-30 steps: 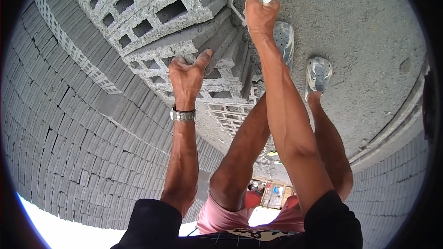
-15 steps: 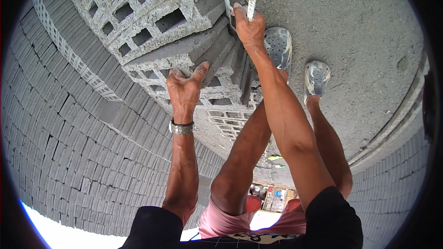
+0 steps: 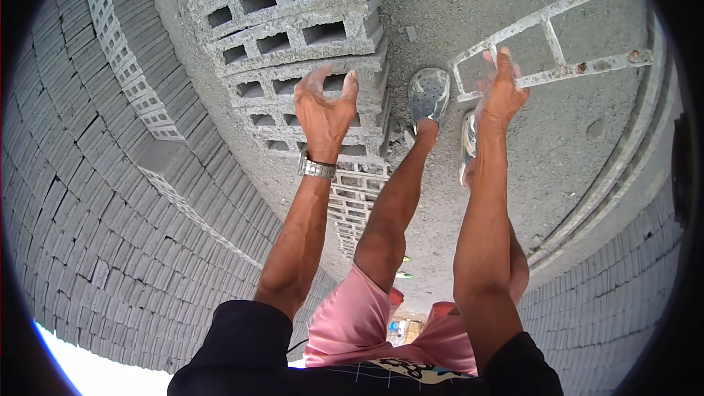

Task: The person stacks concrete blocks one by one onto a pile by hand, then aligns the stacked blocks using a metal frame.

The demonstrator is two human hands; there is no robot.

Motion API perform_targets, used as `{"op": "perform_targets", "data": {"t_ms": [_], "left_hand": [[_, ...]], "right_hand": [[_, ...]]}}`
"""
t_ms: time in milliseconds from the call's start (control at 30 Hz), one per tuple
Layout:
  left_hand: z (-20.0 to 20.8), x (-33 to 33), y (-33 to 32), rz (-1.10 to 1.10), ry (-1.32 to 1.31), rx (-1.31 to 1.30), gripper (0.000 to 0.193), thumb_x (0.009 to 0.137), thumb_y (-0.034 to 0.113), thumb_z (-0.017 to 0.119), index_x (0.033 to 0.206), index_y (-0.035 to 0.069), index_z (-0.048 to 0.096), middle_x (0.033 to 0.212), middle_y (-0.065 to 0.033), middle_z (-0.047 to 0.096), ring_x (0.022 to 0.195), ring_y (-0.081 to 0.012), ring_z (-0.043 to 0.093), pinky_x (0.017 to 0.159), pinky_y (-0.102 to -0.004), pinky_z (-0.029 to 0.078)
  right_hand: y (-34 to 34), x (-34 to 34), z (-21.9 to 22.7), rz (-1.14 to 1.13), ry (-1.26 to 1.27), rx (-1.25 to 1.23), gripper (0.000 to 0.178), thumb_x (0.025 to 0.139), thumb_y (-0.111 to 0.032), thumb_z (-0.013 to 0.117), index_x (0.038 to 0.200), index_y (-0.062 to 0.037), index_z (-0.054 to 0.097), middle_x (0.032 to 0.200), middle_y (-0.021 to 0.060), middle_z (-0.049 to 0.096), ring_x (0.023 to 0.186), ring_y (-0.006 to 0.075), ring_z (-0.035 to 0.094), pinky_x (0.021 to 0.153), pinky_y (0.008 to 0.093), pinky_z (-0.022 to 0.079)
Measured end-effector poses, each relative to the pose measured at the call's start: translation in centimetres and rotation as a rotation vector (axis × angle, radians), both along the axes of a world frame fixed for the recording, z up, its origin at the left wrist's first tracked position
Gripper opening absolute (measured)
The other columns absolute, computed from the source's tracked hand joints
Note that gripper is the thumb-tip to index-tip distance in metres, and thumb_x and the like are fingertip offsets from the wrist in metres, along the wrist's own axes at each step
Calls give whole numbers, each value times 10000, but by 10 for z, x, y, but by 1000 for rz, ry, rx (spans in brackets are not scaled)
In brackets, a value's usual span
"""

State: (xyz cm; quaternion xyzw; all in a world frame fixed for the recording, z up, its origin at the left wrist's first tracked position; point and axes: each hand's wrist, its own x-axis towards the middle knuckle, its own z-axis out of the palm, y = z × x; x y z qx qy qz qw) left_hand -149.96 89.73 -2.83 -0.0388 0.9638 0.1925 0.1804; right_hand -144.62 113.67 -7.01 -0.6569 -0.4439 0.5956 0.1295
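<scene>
Just beyond the left hand [image 3: 325, 114] the stack of hollow blocks [image 3: 297, 38] is set, far and a little left of centre, its dark openings turned toward the near side; the long axis of each block is laid roughly left to right, across the line of the left forearm; of the two hands, the left is plainly the nearer to the blocks, its fingertips seen right against their face. The left fingers are bent and parted, the thumb held away, with nothing gripped between them; whether a block is being touched cannot be told.

Over on the right, a pale, rust-spotted metal frame [image 3: 601, 65] is grasped by the right hand [image 3: 502, 88], its near rail wrapped close to the left end; the frame's long axis is pointed away to the right and slightly far; between frame and stack, a patterned shoe [image 3: 430, 92] is planted.

Rough, gritty ground [image 3: 477, 0] is spread beneath, bounded at the right by a curved ledge [image 3: 649, 128]; on the left a bank of packed grey blocks [image 3: 103, 220] is seen, with a strip of ground left between it and the stack.
</scene>
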Motion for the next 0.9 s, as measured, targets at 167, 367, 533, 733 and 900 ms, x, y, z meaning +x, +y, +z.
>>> {"op": "perform_targets", "data": {"t_ms": [167, 367, 533, 733, 900], "left_hand": [[-47, -52, 27, -250, 152, -183, 619, 741, 494, 757, 955, -82, 679, 979, -270, 674, 997, -406, 612, 979, -455, 423], [-86, -73, 40, -2, -161, -329, 645, 666, 543, 769, 804, -81, 684, 757, -236, 689, 788, -386, 653, 813, -429, 484], [-61, -64, 6, 179, -165, -52, 507, 643, 398, 852, 577, -24, 579, 545, -126, 565, 525, -251, 519, 571, -420, 443], [-32, -80, 2, 164, -241, -76, 562, 702, 341, 863, 546, 71, 396, 516, -1, 415, 492, -140, 341, 494, -328, 346], [-39, -72, 14, 141, -240, -40, 564, 711, 340, 878, 600, 118, 371, 557, 45, 365, 511, -91, 303, 445, -276, 284]], "right_hand": [[-5, -22, 2, 1, 177, -161, 293, 865, -260, 718, 902, 28, 678, 670, 0, 564, 485, 60, 381, 426, 254, 311], [-7, -45, -40, 163, 251, -230, 231, 875, -208, 701, 861, 22, 681, 577, -56, 438, 449, 51, 343, 409, 243, 291], [-3, -98, -55, 211, 225, -97, 252, 892, -220, 650, 874, 22, 719, 563, -25, 538, 538, 70, 464, 505, 281, 344], [-4, -149, -50, 236, 206, -101, 311, 902, -282, 661, 752, -10, 668, 560, -37, 453, 484, 86, 450, 460, 271, 361], [-57, -128, -142, 431, 214, -56, 260, 857, -241, 655, 789, -2, 728, 595, 55, 632, 600, 129, 604, 548, 306, 426]]}}
